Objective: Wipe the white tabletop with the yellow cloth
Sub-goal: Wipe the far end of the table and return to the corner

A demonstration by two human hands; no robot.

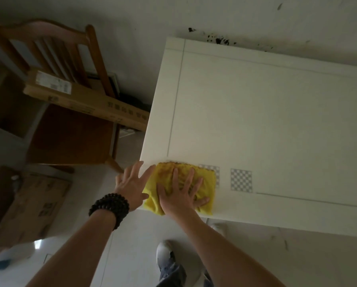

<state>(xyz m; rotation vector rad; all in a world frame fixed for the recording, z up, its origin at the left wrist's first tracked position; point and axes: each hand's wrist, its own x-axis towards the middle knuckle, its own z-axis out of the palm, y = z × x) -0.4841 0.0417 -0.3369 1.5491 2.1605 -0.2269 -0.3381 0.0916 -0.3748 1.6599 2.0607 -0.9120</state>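
Already the right hand (180, 193) pressed flat, fingers spread, on the yellow cloth (206, 179) at the white tabletop's (276, 121) corner; overhanging cloth might slip off.

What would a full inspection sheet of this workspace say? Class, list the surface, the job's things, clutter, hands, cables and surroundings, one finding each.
Surface: white tabletop, thin grey lines, bare apart from the near corner.
Job's things: yellow cloth lies flat at the near left corner, partly covering a checkered square; a second checkered square lies clear.
Clutter: nothing seen on the top.
Hands: right hand flat on the cloth; left hand open at the corner edge, beaded bracelet on the wrist.
Cables: nothing seen.
Surroundings: wooden chair bearing a cardboard box; black marks on the wall.
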